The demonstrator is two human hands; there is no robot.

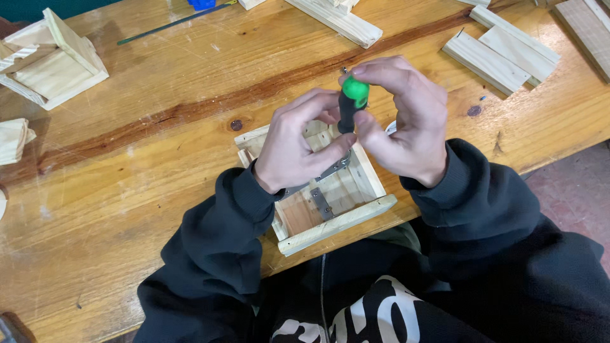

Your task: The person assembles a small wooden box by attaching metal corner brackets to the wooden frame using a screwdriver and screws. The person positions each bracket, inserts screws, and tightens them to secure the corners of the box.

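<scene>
**Screwdriver upright over the open box**

I'm looking down at the box (318, 190), a small open frame of pale, unfinished pine slats, sitting at the near edge of the table (127, 190). Inside it I see a metal bracket (322, 203) lying on the floor boards, grey against the light wood. The screwdriver (351, 105) stands upright over the box's far side, black shaft grip with a bright green cap. My right hand (406, 121) has its fingers curled narrow around that green cap, pinching it from above. My left hand (298, 146) wraps the black grip lower down, fingers closed on it, its wrist over the box. Beyond the box, far right, loose slats (502, 54) lie flat; far left sits another wooden assembly (54, 60).
</scene>
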